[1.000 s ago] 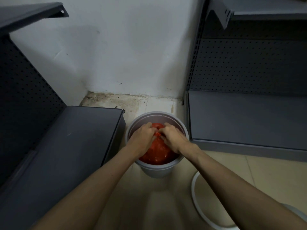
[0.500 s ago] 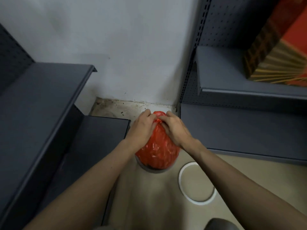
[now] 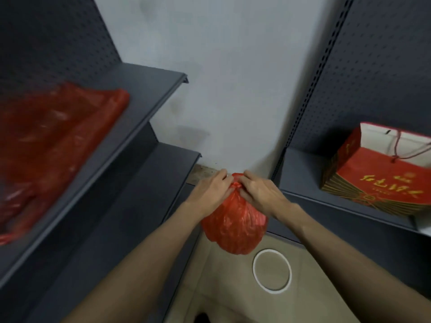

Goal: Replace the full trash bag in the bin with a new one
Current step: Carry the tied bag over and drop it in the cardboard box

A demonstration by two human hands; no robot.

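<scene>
Lifted higher, full bag [image 3: 234,226] pinched by both hands [image 3: 235,191], bin unseen

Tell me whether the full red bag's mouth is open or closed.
Closed: the full red bag has its neck bunched, pinched by left hand and right hand.

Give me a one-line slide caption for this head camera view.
Both hands, left and right, pinch the knotted neck of the full red trash bag, held above the floor between dark shelves.

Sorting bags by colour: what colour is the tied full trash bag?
Red-orange plastic, the tied full trash bag, clearest in the head view.
</scene>
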